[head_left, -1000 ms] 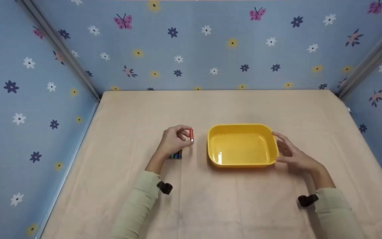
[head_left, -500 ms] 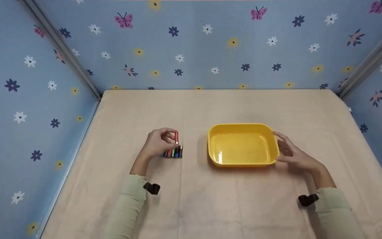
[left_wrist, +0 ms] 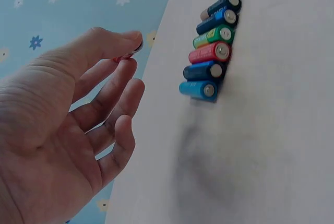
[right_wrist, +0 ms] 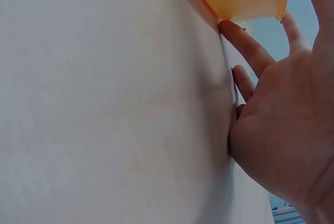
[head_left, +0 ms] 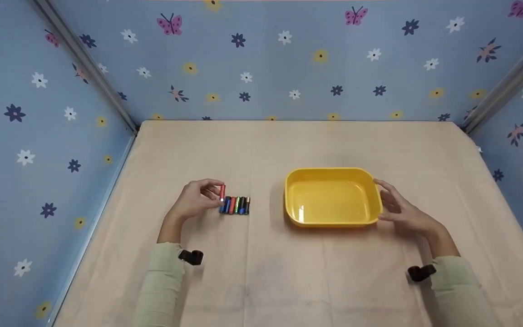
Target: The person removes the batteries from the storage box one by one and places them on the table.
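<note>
My left hand (head_left: 193, 197) pinches a red battery (head_left: 222, 191) between thumb and fingertips, holding it upright at the left end of a row of batteries (head_left: 237, 205). In the left wrist view, most of that red battery (left_wrist: 123, 57) is hidden behind the thumb and fingers. Several batteries lie side by side there, among them a light blue battery (left_wrist: 198, 89), a red battery (left_wrist: 210, 52) and a green battery (left_wrist: 214, 36). My right hand (head_left: 404, 213) rests its spread fingers against the right end of a yellow plastic basin (head_left: 329, 200), which has nothing in it.
A beige cloth (head_left: 279, 272) covers the table. Blue flowered panels (head_left: 266, 59) rise at the back and both sides, with grey metal posts (head_left: 84, 63) at the corners. A small black camera (head_left: 191, 257) is strapped to each wrist.
My left hand has moved left with the red battery, from between the basin and the row to the row's left end, uncovering the other batteries. My right hand and the basin have stayed put.
</note>
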{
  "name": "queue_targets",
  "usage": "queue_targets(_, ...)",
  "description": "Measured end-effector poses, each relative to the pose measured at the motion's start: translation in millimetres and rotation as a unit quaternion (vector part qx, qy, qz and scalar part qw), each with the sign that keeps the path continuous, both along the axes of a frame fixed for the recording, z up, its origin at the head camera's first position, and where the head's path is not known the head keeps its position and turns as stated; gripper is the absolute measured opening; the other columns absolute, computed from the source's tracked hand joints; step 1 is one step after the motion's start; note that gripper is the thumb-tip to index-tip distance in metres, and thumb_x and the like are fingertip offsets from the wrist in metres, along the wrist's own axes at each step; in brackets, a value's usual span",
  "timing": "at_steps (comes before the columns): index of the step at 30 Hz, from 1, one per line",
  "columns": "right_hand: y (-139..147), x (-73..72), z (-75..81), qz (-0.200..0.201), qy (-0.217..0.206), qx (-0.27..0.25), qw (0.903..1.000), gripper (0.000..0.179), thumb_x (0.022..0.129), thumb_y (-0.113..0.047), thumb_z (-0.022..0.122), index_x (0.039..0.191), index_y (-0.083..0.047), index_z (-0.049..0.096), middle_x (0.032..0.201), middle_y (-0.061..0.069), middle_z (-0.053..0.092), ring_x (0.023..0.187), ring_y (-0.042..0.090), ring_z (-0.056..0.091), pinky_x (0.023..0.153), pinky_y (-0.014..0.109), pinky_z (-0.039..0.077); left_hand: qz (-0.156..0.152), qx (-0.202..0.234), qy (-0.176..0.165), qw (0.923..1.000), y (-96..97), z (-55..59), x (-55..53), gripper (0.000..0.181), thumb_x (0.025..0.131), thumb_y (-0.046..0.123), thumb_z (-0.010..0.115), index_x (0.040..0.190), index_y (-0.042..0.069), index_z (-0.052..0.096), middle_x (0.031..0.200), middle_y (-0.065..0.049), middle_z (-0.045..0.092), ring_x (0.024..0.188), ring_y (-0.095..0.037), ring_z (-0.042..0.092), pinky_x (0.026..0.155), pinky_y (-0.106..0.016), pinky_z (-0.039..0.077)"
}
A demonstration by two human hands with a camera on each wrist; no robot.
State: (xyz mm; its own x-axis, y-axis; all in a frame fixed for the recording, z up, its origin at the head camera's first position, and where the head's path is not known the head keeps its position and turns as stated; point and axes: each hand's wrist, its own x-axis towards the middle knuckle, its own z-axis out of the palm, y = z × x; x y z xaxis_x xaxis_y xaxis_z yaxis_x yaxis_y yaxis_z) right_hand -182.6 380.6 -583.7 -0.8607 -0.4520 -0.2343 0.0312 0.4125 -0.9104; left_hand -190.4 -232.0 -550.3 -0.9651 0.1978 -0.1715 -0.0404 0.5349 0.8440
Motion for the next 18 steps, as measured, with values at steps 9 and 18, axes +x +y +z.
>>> queue_targets(9, -0.4, 1.3, 0.5, 0.004, 0.011, 0.005, 0.9999, 0.098, 0.108, -0.013, 0.073, 0.182, -0.027, 0.01, 0.184, 0.031, 0.025, 0.17, 0.061, 0.023, 0.129, 0.09, 0.011, -0.002, -0.021, -0.015, 0.9997, -5.5, -13.0, -1.1, 0.055, 0.094, -0.003, 0.081, 0.148, 0.0, 0.071, 0.121, -0.019, 0.077, 0.106, -0.024, 0.073, 0.086, -0.025, 0.056)
queue_targets(18, -1.2, 1.5, 2.0, 0.006, 0.017, 0.007, 0.9998, 0.097, 0.109, -0.014, 0.072, 0.182, -0.026, 0.01, 0.185, 0.031, 0.022, 0.171, 0.06, 0.019, 0.131, 0.087, 0.01, 0.01, -0.046, -0.028, 0.9985, -10.4, -28.9, 1.6, 0.055, 0.094, -0.006, 0.078, 0.148, -0.001, 0.069, 0.121, -0.02, 0.076, 0.103, -0.023, 0.067, 0.085, -0.027, 0.053)
